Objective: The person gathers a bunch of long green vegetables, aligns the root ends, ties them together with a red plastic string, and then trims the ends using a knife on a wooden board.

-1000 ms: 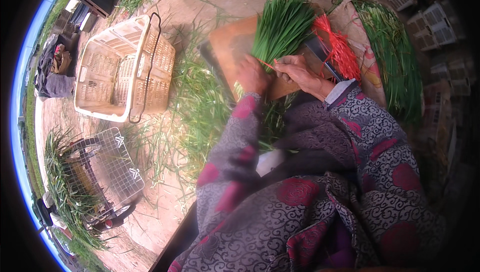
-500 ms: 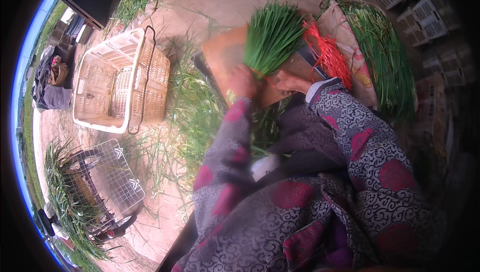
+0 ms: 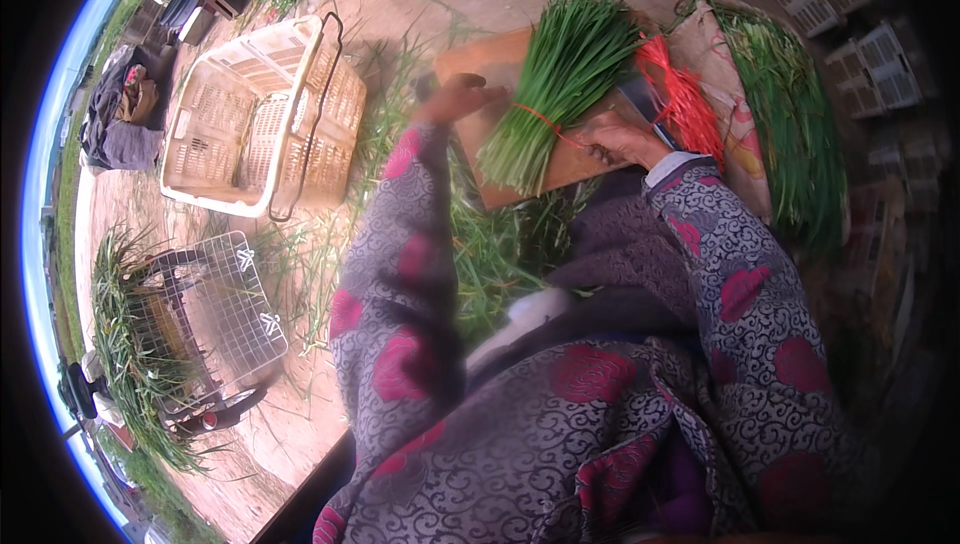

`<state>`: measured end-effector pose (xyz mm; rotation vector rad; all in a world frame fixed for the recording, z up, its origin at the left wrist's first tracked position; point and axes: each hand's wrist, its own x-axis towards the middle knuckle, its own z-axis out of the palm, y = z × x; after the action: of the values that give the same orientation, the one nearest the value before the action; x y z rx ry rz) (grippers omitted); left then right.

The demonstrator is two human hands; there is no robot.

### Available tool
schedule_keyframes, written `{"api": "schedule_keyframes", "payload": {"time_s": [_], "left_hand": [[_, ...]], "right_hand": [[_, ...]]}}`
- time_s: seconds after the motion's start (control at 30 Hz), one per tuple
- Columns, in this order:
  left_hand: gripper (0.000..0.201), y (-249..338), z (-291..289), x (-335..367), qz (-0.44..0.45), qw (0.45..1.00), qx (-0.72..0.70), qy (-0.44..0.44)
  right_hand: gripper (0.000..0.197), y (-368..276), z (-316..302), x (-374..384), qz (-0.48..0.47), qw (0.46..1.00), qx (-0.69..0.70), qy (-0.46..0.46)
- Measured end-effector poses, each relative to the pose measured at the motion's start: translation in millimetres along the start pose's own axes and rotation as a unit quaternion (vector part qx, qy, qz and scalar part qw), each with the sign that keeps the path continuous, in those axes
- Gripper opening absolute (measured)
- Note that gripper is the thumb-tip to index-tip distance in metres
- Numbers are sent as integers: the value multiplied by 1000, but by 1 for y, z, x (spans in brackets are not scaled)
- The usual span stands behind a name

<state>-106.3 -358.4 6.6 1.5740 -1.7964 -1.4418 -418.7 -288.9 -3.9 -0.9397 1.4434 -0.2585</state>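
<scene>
A thick bunch of green chives (image 3: 574, 62) lies slantwise on a brown board (image 3: 497, 179) in front of me, its cut ends toward me. Around its lower part runs a thin red strap (image 3: 540, 116). My right hand (image 3: 622, 140) is beside the bunch, fingers pinched on the end of that strap. To the left of the bunch, above the board's edge, my left hand (image 3: 458, 100) is apart from the chives, slightly blurred, with its fingers loosely stretched and nothing in them. A pile of loose red straps (image 3: 678, 104) lies right of the board.
At left stands a white plastic basket (image 3: 268, 124) with a dark handle. A wire rack (image 3: 225, 294) with loose greens is below it. More chives (image 3: 795, 119) lie on a cloth (image 3: 715, 84) at right. Trimmings (image 3: 480, 264) litter the ground. White crates (image 3: 880, 64) stand far right.
My left hand has come off the chives and moved left. The cut ends and the red strap around the bunch now show. My right hand still pinches the strap.
</scene>
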Motion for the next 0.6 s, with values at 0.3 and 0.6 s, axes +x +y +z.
{"api": "schedule_keyframes", "payload": {"time_s": [0.3,0.6], "left_hand": [[5,-5,44,-22,186,969,158,35],[9,-24,65,-58,250,927,218,177]], "right_hand": [[18,30,-19,39,-35,992,-108,-62],[15,13,-9,37,-36,989,-110,-93]]}}
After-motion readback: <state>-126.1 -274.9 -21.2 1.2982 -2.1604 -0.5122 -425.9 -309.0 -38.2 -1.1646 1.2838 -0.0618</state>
